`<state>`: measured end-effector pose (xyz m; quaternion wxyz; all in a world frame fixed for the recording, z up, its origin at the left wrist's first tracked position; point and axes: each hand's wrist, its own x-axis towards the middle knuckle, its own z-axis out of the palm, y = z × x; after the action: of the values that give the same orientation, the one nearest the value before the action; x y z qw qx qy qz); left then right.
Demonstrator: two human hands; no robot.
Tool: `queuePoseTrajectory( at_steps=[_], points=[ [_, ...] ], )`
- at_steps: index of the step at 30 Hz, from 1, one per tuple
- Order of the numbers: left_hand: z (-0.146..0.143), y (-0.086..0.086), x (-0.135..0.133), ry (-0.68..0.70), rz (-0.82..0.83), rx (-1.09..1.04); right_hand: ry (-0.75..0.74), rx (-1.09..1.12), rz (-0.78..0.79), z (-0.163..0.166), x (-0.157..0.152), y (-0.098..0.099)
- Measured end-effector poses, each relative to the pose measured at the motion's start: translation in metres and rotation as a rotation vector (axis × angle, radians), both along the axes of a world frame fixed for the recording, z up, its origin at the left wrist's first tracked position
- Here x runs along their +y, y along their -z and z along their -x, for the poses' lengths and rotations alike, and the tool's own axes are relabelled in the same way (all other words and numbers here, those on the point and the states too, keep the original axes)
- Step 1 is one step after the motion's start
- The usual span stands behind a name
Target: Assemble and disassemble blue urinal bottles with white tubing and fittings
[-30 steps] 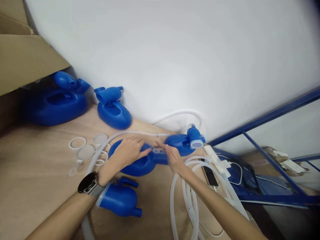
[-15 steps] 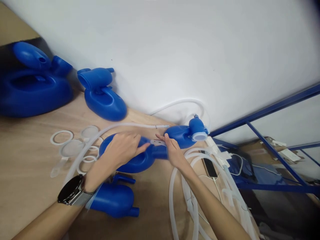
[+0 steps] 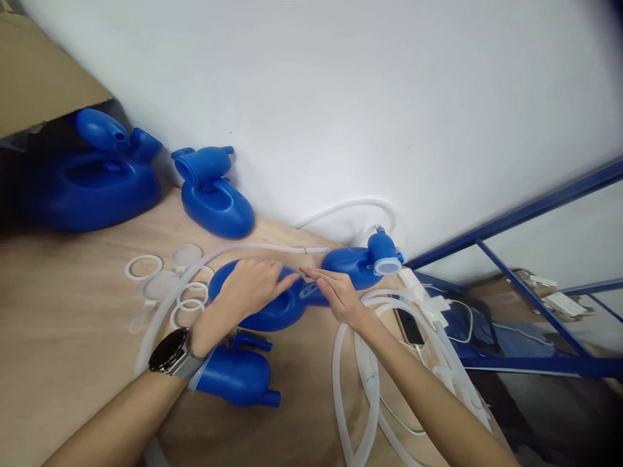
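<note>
My left hand point(image 3: 253, 285) rests on top of a blue plastic vessel point(image 3: 265, 312) lying on the wooden tabletop point(image 3: 63, 337), fingers pointing right toward its neck. My right hand point(image 3: 335, 295) meets it at the neck, fingertips pinching a small clear tab or label point(image 3: 307, 290) there. A second blue vessel point(image 3: 353, 264) with a clear-rimmed spout point(image 3: 387, 264) lies just beyond my right hand. A translucent tube point(image 3: 243, 251) arcs over the vessels. A dark watch point(image 3: 170, 353) sits on my left wrist.
Another blue vessel point(image 3: 238, 376) lies under my left forearm; two more point(image 3: 214, 194) point(image 3: 92, 175) stand by the white wall. White rings and lids point(image 3: 160, 282) lie at left. Coiled tubing point(image 3: 370, 376), a phone point(image 3: 409, 326) and a blue metal frame point(image 3: 516, 285) are at right.
My fingers have shifted slightly at the vessel's neck, and the clear tab now sticks up between the fingertips. The camera view swung a little; the vessels stayed put.
</note>
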<state>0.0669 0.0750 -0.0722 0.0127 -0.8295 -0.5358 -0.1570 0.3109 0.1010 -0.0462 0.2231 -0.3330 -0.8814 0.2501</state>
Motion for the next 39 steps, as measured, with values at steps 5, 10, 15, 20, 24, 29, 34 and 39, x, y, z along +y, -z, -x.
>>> queuePoseTrajectory(
  at_steps=[5, 10, 15, 20, 24, 29, 34, 39],
  points=[
    [0.001, 0.001, 0.0, -0.019, 0.051, -0.057, -0.063, -0.147, -0.204, -0.001, 0.001, -0.008],
    [0.001, 0.001, 0.0, -0.03, 0.076, -0.117, -0.064, -0.212, -0.488, 0.007, -0.008, -0.012],
    [0.001, 0.003, 0.001, -0.012, 0.031, -0.168, -0.003, -0.216, -0.496, 0.009, -0.015, -0.011],
    [0.0, 0.005, -0.001, 0.012, -0.013, -0.187, 0.002, -0.231, -0.376, 0.006, -0.016, -0.017],
    [-0.001, 0.006, -0.001, 0.007, -0.021, -0.206, -0.072, -0.179, -0.327, 0.006, -0.014, -0.021],
    [0.0, 0.005, -0.001, 0.0, -0.014, -0.221, 0.009, -0.177, -0.276, 0.01, -0.015, -0.025],
    [0.0, 0.003, -0.001, 0.004, 0.006, -0.21, 0.196, -0.27, -0.056, 0.02, -0.016, -0.033],
    [0.0, 0.003, -0.001, -0.01, 0.03, -0.211, 0.214, -0.236, -0.109, 0.025, -0.016, -0.022]
  ],
)
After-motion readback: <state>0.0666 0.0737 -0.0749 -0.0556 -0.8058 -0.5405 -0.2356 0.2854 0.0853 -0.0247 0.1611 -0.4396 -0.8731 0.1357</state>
